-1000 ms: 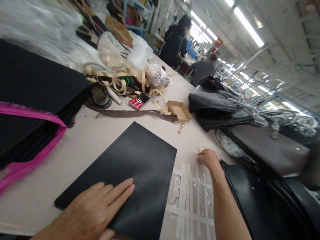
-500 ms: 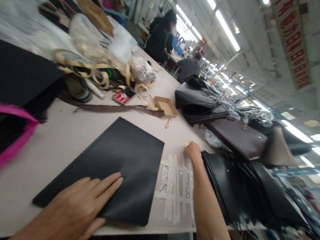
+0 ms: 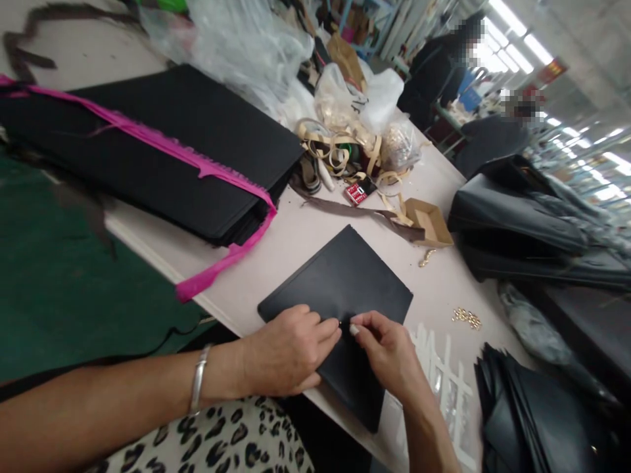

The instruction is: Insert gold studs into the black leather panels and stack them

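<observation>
A flat black leather panel (image 3: 345, 282) lies on the pale table (image 3: 276, 243) in front of me. My left hand (image 3: 286, 351) rests on its near edge, fingertips pressing the panel. Just beside it my right hand (image 3: 387, 348) pinches a small item against the panel; the item is too small to name. The fingertips of both hands almost meet. A little heap of small gold metal fittings (image 3: 467, 317) lies on the table to the right of the panel.
A stack of black sheets bound with pink strip (image 3: 162, 154) fills the left. Tan straps (image 3: 340, 148), plastic bags, a small cardboard box (image 3: 428, 220) and a red pack lie behind. Black bags (image 3: 522, 217) and black pieces (image 3: 537, 420) crowd the right. White tape strips (image 3: 444, 381) mark the table. Two people work beyond.
My right hand left the gold fittings and came back to the panel's near edge. My left hand curled from flat to fingertips. The view swung left and pulled back.
</observation>
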A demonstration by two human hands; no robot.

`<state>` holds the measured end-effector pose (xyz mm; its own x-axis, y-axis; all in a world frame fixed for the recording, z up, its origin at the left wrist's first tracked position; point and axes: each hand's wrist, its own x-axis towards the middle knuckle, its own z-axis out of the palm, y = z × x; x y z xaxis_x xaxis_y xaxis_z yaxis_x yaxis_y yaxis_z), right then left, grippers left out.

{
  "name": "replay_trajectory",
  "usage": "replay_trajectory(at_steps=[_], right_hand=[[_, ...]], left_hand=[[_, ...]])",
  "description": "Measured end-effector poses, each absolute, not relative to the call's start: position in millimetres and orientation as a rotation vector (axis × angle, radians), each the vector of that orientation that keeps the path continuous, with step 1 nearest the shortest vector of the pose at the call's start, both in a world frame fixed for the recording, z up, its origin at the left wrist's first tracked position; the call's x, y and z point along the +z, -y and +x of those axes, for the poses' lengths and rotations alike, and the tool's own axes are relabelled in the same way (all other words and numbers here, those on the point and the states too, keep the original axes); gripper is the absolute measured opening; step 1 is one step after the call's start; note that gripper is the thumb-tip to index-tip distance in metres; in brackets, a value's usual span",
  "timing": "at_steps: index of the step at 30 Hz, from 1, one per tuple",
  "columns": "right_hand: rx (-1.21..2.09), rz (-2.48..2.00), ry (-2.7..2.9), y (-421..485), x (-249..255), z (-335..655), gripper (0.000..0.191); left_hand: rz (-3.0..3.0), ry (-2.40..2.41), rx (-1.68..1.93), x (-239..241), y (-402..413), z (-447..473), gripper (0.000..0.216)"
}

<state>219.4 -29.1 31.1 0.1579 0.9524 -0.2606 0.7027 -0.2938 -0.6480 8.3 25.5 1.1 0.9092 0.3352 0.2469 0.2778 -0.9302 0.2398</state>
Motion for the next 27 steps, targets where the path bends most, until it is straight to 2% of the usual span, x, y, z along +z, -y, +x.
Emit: replay_trajectory(at_steps=[11, 22, 27], right_hand=[[0.921, -2.109, 1.777, 13.0, 40.6, 203.3, 0.016], [1.15, -2.31, 1.903, -19.5, 54.2, 203.7, 0.012], [1.107, -2.42, 2.025, -36.9, 56.9, 202.7, 0.005]], left_hand=[[2.857, -0.439, 0.415, 1.0, -27.3, 8.2, 0.052], [2.829, -0.415, 0.418, 1.5, -28.1, 7.8, 0.038], [2.794, -0.418, 0.447, 0.3, -27.6, 8.0, 0.027]])
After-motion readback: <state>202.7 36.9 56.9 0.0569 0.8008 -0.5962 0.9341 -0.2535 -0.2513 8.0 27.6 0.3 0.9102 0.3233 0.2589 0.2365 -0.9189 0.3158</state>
